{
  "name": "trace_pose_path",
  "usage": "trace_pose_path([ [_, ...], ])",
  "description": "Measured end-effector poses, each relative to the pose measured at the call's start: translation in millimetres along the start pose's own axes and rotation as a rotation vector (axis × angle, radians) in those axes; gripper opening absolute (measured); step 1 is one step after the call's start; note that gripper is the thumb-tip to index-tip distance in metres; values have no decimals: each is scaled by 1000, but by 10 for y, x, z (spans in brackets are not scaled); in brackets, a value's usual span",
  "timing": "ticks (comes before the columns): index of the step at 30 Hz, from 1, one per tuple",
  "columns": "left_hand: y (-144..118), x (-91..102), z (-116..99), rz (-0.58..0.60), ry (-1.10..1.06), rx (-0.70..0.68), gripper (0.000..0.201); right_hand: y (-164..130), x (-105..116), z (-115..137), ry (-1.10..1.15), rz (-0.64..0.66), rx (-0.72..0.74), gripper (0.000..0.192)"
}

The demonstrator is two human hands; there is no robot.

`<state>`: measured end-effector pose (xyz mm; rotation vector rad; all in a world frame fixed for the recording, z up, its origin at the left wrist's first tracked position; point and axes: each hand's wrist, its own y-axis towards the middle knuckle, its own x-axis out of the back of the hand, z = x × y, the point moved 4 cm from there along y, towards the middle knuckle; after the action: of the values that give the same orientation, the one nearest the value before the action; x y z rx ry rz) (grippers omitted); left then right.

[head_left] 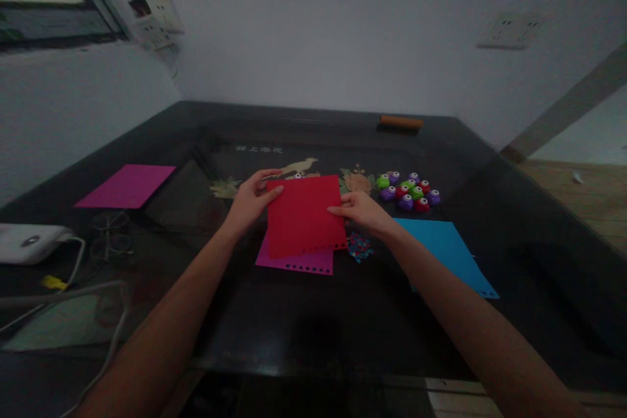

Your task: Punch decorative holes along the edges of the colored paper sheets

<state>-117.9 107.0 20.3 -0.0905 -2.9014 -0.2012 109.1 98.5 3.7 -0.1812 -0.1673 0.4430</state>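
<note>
Both of my hands hold a red sheet of paper (304, 215) by its sides, tilted over the table. My left hand (252, 199) pinches the upper left edge, thumb on the front. At the right edge, the thumb of my right hand (361, 209) lies on the paper with the fingers behind. Punched holes run along the red sheet's lower edge. Beneath it a pink-purple sheet (296, 266) shows, with a row of holes at its near edge. Small coloured paper bits (359, 247) lie in a heap below my right hand. Something small and white is mostly hidden behind the red sheet.
Several coloured punches with eye-like tops (409, 191) cluster right of my right hand. A blue sheet (441, 245) lies partly under my right forearm. Further left are a magenta sheet (130, 186) and a white device with a cable (32, 243). A brown cylinder (401, 123) lies at the back.
</note>
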Motion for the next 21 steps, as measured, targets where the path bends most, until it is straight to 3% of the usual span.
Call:
trace_pose_path([
  [4, -34, -88, -10, -16, -147, 57, 51, -10, 106, 113, 48, -62, 47, 18],
  [9, -136, -288, 18, 197, -263, 194, 41, -80, 309, 277, -6, -191, 116, 19],
  [13, -212, -385, 49, 274, -260, 264, 36, -130, 378, 353, 10, -247, 129, 23],
  [21, -215, -408, -24, 148, -246, 174, 32, -151, 284, 360, 174, -185, 116, 29],
])
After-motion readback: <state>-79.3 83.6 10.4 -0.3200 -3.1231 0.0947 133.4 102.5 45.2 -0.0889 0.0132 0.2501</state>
